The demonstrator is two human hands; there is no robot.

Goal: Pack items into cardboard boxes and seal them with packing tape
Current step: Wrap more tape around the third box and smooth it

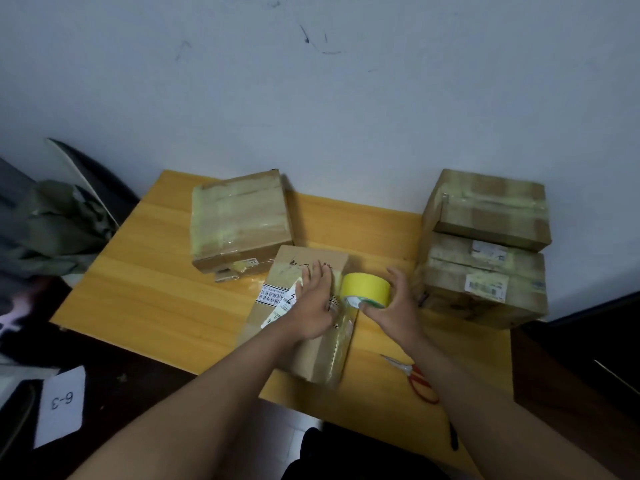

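A long cardboard box (277, 327) lies in the middle of the wooden table (156, 306), with labels and handwriting on its top. My left hand (313, 303) lies flat on the box top, fingers straight. My right hand (394, 306) grips a yellow roll of packing tape (365, 289) at the box's right edge, thumb under the roll. A clear strip of tape runs down the box's right side below the roll.
A taped box (239, 220) sits at the back left. Two taped boxes (485, 244) are stacked at the right. Red-handled scissors (415, 377) lie near the front right edge. A paper marked 6-3 (62, 403) lies at the lower left. The wall (311, 98) is close behind the table.
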